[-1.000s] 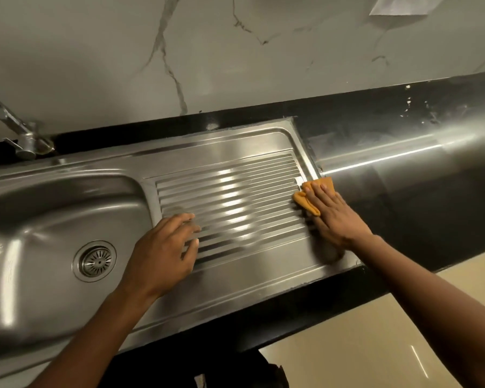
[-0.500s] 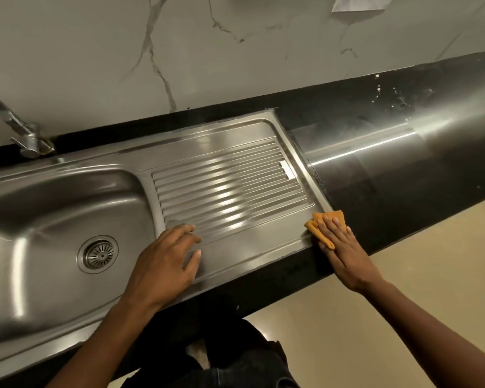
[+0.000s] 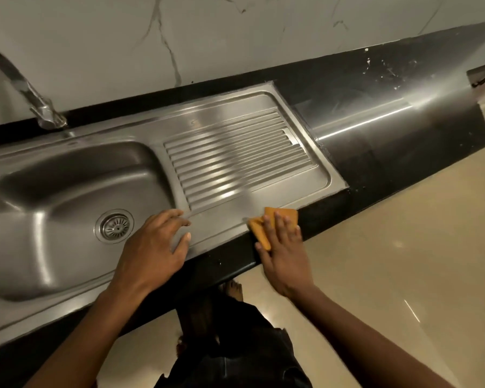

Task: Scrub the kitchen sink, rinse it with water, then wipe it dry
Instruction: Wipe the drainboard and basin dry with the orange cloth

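Observation:
A stainless steel sink (image 3: 53, 175) with a round drain (image 3: 114, 226) lies at the left, and its ribbed drainboard (image 3: 235, 161) runs to the right. My right hand (image 3: 284, 247) presses a folded orange cloth (image 3: 283, 217) flat against the sink's front rim, near the drainboard's front right corner, fingers straight on top of it. My left hand (image 3: 154, 247) rests palm down on the front rim between basin and drainboard, fingers relaxed, holding nothing.
A metal tap (image 3: 25, 91) stands at the back left against the marbled wall (image 3: 235, 32). Black countertop (image 3: 403, 141) continues to the right of the sink. Beige floor tiles (image 3: 389, 275) and dark clothing show below the counter edge.
My right hand slid the orange cloth from the drainboard's right edge down to the front rim and then leftward along it. My left hand stayed on the front rim.

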Available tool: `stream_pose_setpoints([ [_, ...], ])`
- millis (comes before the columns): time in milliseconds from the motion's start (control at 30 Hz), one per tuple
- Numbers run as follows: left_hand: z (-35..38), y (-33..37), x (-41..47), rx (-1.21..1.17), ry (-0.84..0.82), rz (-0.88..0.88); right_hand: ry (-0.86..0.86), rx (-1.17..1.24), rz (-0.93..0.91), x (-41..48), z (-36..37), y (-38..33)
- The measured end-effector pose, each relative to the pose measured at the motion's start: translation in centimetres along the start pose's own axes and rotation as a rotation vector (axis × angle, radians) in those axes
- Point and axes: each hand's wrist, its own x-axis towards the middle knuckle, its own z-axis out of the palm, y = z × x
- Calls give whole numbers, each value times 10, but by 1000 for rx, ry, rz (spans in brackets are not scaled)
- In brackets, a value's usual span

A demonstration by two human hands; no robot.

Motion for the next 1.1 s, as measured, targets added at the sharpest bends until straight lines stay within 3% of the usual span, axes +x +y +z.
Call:
stream_pose_setpoints([
  [200,-20,-21,-39,51,52,-35,-177,48,-272,-36,52,-166],
  [333,-28,-30,-54,56,46,-69,-254,16,-434,-48,73,-236],
  [433,-30,-32,-57,56,61,-67,-264,-29,-563,-46,81,-238],
  [533,-30,-30,-54,49,79,-52,-226,-127,-740,-32,68,-205],
  [600,-29,-29,-50,48,92,-46,-230,-150,-762,-19,54,-172],
  [933,-12,-14,-11,19,43,-61,-134,-191,-94,84,-69,65],
  [1100,-4,-10,14,8,33,-80,-91,-102,178,130,-88,120],
])
